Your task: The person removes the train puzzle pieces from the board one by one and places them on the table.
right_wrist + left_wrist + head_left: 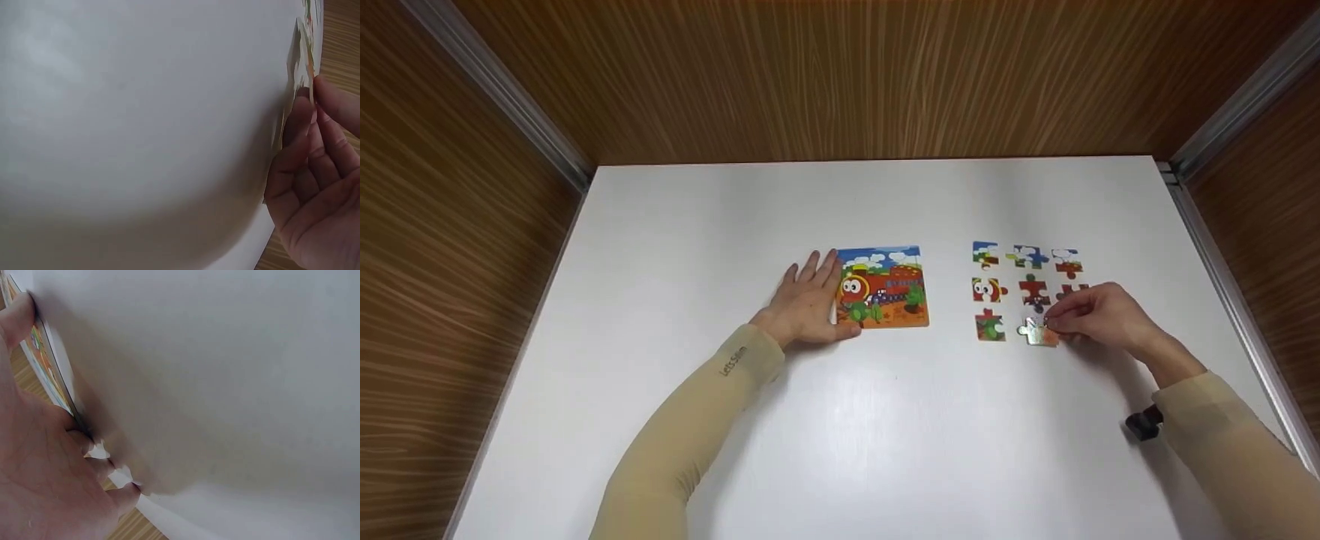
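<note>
In the head view my left hand [806, 304] lies with fingers spread along the left edge of a square picture board [885, 289], which shows a red cartoon train. The thumb touches the board's lower left corner, and the left wrist view has this hand [50, 461] against the board's edge. Over at the right, my right hand [1102, 322] pinches a jigsaw puzzle piece [1039, 332] between thumb and fingers. The right wrist view shows that piece [309, 62] tilted up edge-on above the table. The hand partly covers the pieces at the lower right.
Other jigsaw pieces lie spaced in rows, among them one with eyes [986, 289], a red one [1033, 289] and a green one [990, 326]. The white table [885, 450] is bounded by wood-grain panels [847, 82] at the back and sides.
</note>
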Motion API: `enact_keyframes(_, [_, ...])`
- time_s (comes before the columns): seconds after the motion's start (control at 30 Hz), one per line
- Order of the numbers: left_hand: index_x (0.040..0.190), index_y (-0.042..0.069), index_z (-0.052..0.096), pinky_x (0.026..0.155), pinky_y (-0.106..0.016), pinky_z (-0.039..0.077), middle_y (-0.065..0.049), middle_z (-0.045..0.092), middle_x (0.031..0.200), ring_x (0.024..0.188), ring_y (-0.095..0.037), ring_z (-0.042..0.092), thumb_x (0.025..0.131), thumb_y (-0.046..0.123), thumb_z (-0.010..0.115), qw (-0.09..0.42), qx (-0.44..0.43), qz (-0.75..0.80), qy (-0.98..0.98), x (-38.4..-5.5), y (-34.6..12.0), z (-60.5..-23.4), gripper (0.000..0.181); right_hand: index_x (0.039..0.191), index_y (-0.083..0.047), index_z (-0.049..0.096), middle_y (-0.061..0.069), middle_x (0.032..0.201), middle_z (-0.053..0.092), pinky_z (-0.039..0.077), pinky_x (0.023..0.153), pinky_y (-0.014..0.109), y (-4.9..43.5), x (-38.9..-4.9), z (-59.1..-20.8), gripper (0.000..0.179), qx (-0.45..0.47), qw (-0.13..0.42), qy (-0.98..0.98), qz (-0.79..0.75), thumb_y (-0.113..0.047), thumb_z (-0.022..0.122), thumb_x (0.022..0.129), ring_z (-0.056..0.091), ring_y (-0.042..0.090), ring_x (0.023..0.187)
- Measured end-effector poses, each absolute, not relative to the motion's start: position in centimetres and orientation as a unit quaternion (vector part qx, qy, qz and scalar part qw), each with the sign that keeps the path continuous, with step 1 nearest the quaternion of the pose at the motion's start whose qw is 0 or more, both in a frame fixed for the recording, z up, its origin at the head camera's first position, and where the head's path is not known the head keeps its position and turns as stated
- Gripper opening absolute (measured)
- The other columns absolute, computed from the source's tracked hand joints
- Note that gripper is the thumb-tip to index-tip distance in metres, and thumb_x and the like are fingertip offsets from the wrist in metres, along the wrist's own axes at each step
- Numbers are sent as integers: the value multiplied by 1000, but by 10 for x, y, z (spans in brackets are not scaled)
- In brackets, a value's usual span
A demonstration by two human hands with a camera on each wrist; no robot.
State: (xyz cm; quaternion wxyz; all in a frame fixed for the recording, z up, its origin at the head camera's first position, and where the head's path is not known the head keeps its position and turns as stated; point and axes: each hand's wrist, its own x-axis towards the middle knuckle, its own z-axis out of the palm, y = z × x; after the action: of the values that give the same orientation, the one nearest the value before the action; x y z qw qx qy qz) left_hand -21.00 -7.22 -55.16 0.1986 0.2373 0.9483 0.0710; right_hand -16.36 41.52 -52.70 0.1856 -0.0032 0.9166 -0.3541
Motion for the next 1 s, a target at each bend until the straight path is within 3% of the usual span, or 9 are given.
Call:
enact_keyframes(0.47, [181, 8, -3, 144, -63, 9, -11, -9, 192, 180, -38, -6, 96, 84, 55, 200, 238, 80, 947, -208, -73, -550, 128, 112, 0, 87, 22, 115, 81, 52, 69, 22, 408, -166, -519, 21, -20, 165, 941, -294, -16, 85, 99, 66, 12, 85])
enact_keyframes(0.67, [181, 6, 0, 144, -64, 9, -12, -8, 192, 180, -39, -6, 97, 82, 55, 199, 241, 76, 947, -209, -73, -549, 126, 112, 1, 86, 23, 114, 82, 53, 68, 21, 408, -167, -520, 17, -20, 179, 939, -294, -11, 82, 100, 69, 11, 83])
enact_keyframes(1.0, [181, 7, -1, 144, -63, 8, -11, -8, 192, 180, -38, -6, 97, 84, 55, 197, 238, 74, 948, -208, -72, -549, 127, 113, -1, 87, 20, 112, 82, 54, 68, 22, 402, -165, -517, 19, -22, 168, 941, -294, -16, 84, 100, 68, 14, 83])
